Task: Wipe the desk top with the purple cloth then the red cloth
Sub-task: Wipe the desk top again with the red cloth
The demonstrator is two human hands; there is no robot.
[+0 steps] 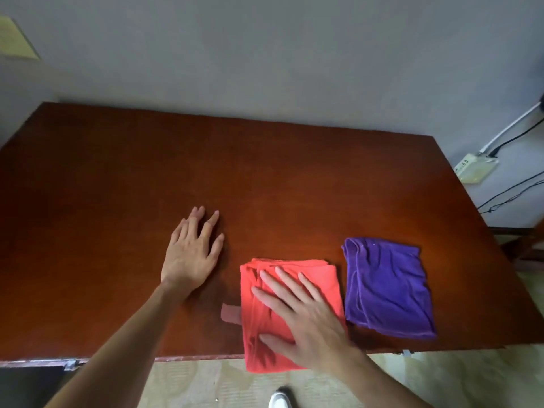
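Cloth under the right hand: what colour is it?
Red cloth, under the right hand; clearest in the head view.

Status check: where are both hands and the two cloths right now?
Left hand flat on bare desk top. Right hand flat on red cloth, which overhangs near edge. Purple cloth untouched beside it. Nothing obstructing.

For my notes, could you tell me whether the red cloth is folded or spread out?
Folded: the red cloth shows stacked layer edges along its far side, under the flat right hand.

Red cloth [294, 293], purple cloth [388, 287], brown desk [206, 160]
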